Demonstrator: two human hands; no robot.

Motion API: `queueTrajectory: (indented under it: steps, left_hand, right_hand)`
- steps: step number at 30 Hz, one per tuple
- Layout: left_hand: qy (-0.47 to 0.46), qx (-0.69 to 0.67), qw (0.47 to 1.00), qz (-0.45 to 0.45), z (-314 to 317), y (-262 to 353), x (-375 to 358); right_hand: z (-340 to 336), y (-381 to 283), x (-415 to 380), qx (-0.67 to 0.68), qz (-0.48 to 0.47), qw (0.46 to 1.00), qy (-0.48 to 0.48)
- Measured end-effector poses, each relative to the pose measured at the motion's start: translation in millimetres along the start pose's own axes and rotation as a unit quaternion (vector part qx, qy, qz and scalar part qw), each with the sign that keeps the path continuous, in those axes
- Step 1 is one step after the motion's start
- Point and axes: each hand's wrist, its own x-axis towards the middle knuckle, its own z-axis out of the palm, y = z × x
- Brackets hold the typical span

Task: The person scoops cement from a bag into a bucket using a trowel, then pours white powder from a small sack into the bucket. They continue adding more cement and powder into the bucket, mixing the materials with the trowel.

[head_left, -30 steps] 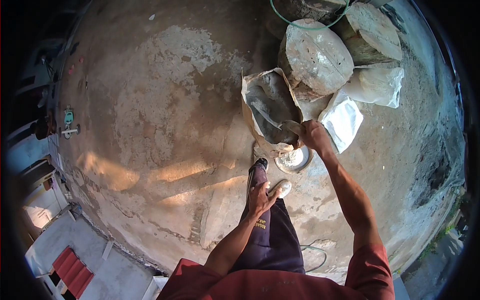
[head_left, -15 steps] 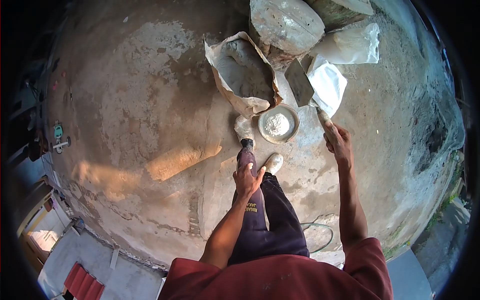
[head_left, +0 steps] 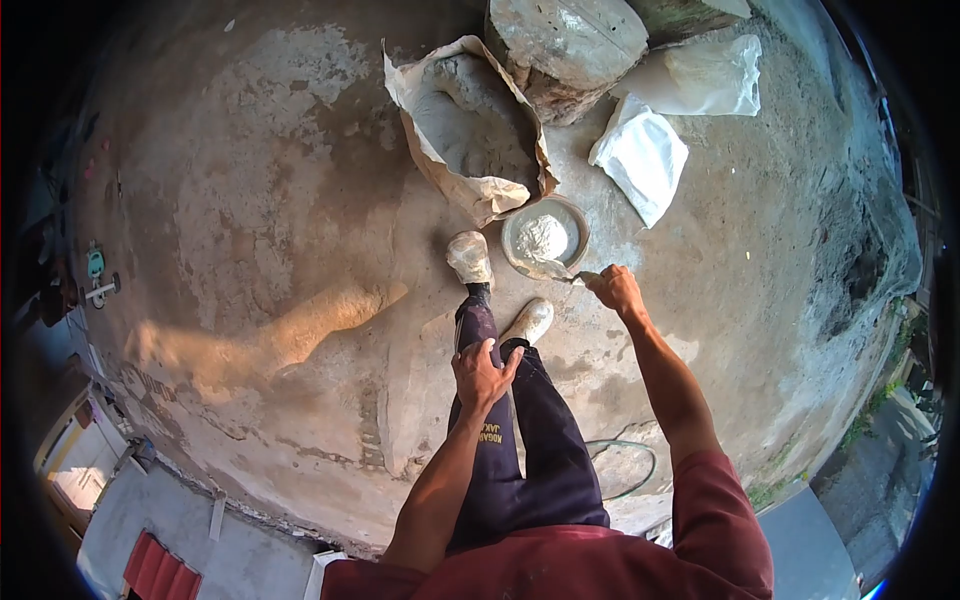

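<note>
My right hand (head_left: 615,290) is closed round the handle of a trowel (head_left: 556,269), whose blade dips into the near edge of a round bowl (head_left: 585,240). A heap of white powder (head_left: 542,236) lies in that bowl. My left hand (head_left: 482,374) rests on my trouser leg near the knee, fingers spread and holding nothing. Just beyond the bowl stands an open paper sack (head_left: 425,140) with grey powder (head_left: 465,120) inside. A white plastic bag (head_left: 645,160) lies on the floor right of the bowl.
A large stump-like block (head_left: 570,45) stands behind the sack, beside another whitish bag (head_left: 700,78). My shoes (head_left: 468,257) are close to the bowl. A thin hose (head_left: 640,480) loops on the concrete floor (head_left: 270,200) near my right side.
My right hand has swung left and toward me, bringing the trowel from beside the white bag into the bowl. My left hand stays on the leg; the view has shifted slightly.
</note>
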Motion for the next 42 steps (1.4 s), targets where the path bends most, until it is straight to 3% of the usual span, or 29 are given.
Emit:
queueTrajectory:
  steps: [8,10,11,14,15,19,31,35,39,42]
  left_hand:
    - [-0.005,-0.018,1.000,-0.022,-4,-5,-7]
    - [0.000,-0.016,1.000,-0.016,-3,-6,-9]
    - [0.000,-0.014,1.000,-0.018,-4,-4,-10]
    - [0.006,-0.013,1.000,-0.020,-3,-3,-10]
    - [0.012,-0.014,1.000,-0.019,-2,-4,-10]
    - [-0.004,-0.017,0.999,-0.032,-4,-3,-10]
    - [0.024,-0.016,1.000,-0.010,0,-9,-13]
    - [0.014,-0.013,1.000,-0.012,0,-8,-16]
    - [0.016,-0.010,1.000,-0.006,3,-12,-18]
    - [0.007,-0.012,1.000,-0.013,0,-9,-17]
  right_hand:
    - [27,-28,46,-0.065,-0.023,0.997,0.032]
    - [28,-32,51,-0.090,-0.042,0.992,0.077]
    - [24,-35,56,-0.084,-0.021,0.995,0.044]
    - [13,-45,57,-0.079,-0.029,0.994,0.067]
    - [6,-50,61,-0.085,0.016,0.996,0.015]
    - [-5,-56,66,-0.100,0.008,0.995,0.007]
    - [-19,-42,75,-0.055,0.026,0.996,0.063]
    - [-9,-40,81,-0.033,0.068,0.993,0.093]
    - [27,-38,77,-0.010,0.027,0.993,0.110]
    - [40,-43,72,-0.008,0.038,0.997,0.063]
